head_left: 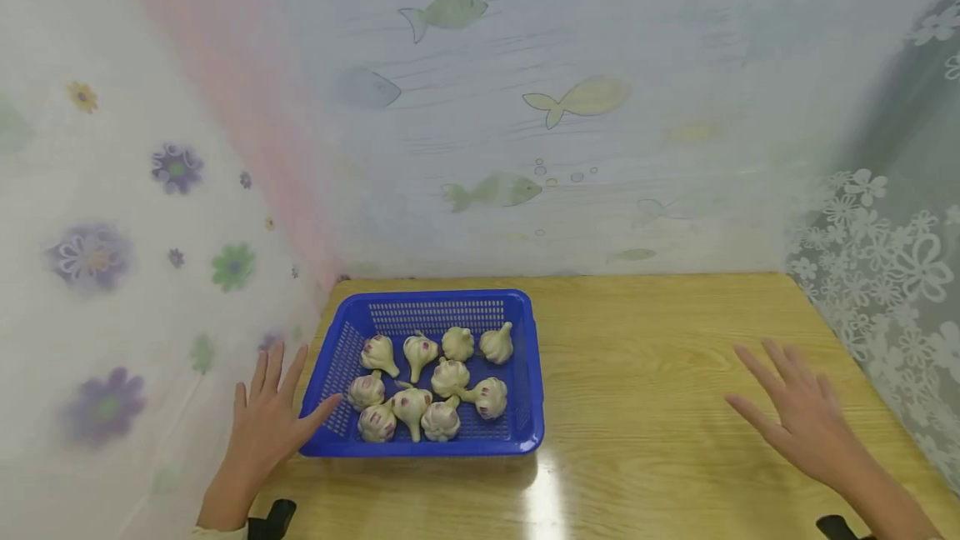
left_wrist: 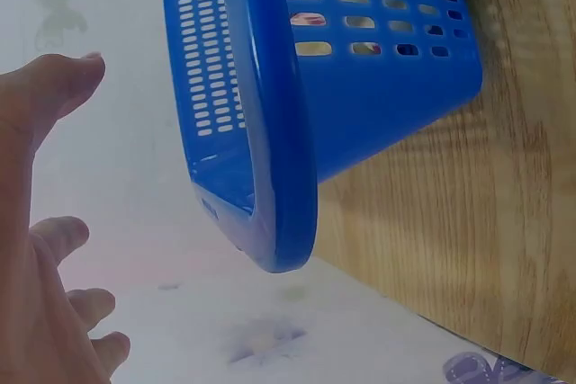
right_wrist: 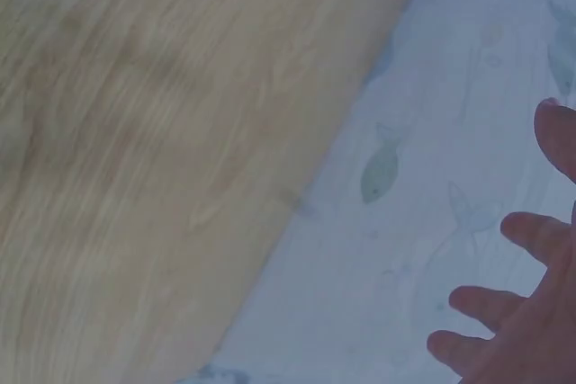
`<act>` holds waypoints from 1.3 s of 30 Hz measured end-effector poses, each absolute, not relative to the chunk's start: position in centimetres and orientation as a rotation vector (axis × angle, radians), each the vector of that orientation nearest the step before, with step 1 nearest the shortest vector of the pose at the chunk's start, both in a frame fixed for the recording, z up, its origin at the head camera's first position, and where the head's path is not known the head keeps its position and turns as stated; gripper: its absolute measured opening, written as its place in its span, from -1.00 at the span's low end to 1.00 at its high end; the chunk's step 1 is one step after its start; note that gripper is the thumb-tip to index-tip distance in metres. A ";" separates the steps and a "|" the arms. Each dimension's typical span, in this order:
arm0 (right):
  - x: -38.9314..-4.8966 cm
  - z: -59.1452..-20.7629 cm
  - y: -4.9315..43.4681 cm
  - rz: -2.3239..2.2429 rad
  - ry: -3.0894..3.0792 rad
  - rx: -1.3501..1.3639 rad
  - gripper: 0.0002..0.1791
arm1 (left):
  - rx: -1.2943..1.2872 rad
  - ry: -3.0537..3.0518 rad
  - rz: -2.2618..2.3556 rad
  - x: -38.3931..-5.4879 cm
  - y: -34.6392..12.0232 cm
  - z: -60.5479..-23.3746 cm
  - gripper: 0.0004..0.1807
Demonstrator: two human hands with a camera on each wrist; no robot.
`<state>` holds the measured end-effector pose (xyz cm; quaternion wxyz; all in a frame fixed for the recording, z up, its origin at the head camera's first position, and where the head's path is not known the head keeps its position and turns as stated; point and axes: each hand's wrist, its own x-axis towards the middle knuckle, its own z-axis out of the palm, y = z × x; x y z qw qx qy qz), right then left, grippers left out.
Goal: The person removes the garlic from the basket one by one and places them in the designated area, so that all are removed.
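A blue plastic basket point(head_left: 534, 373) with slotted walls stands on the left part of the table. Several garlic bulbs point(head_left: 411, 407), whitish with purple patches, lie inside it. My left hand point(head_left: 266, 423) hovers by the basket's left side with fingers spread, holding nothing. In the left wrist view that hand point(left_wrist: 45, 285) is apart from the basket's rim point(left_wrist: 283, 132), and garlic shows through the slots. Over the right part of the table my right hand point(head_left: 810, 423) is spread and holds nothing. The right wrist view shows its fingers point(right_wrist: 486, 308) extended, with only a blue corner at the top.
The wood-grain table point(head_left: 637, 357) meets a pale wall point(head_left: 675, 40) with painted fish at the back. A flower-patterned wall point(head_left: 150, 290) rises close on the left. White lace-like flowers cover the grey surface point(head_left: 885, 257) on the right.
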<state>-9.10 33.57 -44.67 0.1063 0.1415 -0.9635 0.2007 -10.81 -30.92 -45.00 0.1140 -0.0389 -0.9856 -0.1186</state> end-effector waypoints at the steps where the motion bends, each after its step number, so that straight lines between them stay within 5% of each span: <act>1: -9.2 -44.5 33.3 0.592 -2.843 0.421 -0.20 | -0.116 -2.888 -0.353 -10.8 -31.0 -45.0 0.03; 19: -12.6 -42.4 25.6 0.781 -2.750 0.647 -0.25 | -0.151 -2.893 -0.889 -12.8 -32.7 -46.4 -0.26; 39: -16.1 -42.0 16.7 1.163 -2.739 0.877 -0.34 | 0.382 -2.777 -1.543 -15.0 -32.5 -46.5 -0.46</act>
